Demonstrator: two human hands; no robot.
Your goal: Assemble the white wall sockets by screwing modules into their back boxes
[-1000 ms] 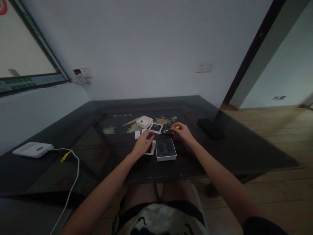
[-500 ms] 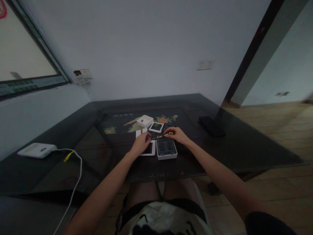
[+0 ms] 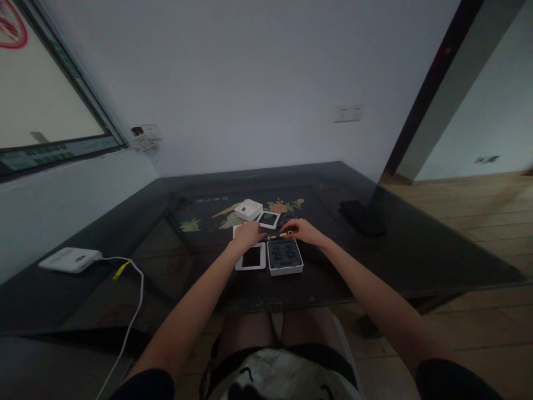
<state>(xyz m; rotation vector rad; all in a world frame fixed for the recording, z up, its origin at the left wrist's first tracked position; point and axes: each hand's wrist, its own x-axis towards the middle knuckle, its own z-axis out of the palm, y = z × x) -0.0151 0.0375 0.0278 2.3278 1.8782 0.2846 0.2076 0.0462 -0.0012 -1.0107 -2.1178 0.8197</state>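
Observation:
My left hand (image 3: pixel 250 234) reaches over the small parts in the middle of the table, its fingers drawn together; whatever is in them is too small to make out. Opposite it, my right hand (image 3: pixel 306 231) bends its fingers around a small yellow piece (image 3: pixel 291 233). Another yellow piece (image 3: pixel 272 238) lies between the hands. Just below them stands a white square casing (image 3: pixel 285 270) with black inner parts facing up. To its left is a white frame (image 3: pixel 239 264) with a dark centre. Part of a white piece is hidden under my left hand.
Behind the hands are a white open box (image 3: pixel 249 210) and a second white frame (image 3: pixel 268 220). Dark small parts lie beside it. A black flat case (image 3: pixel 363 218) rests at right. At left, a white device (image 3: pixel 70 260) trails a cable (image 3: pixel 140 289) over the table's edge.
My left hand has moved right and slightly away from me, uncovering more of the near white frame. My right hand stays in nearly the same place. The view has shifted slightly.

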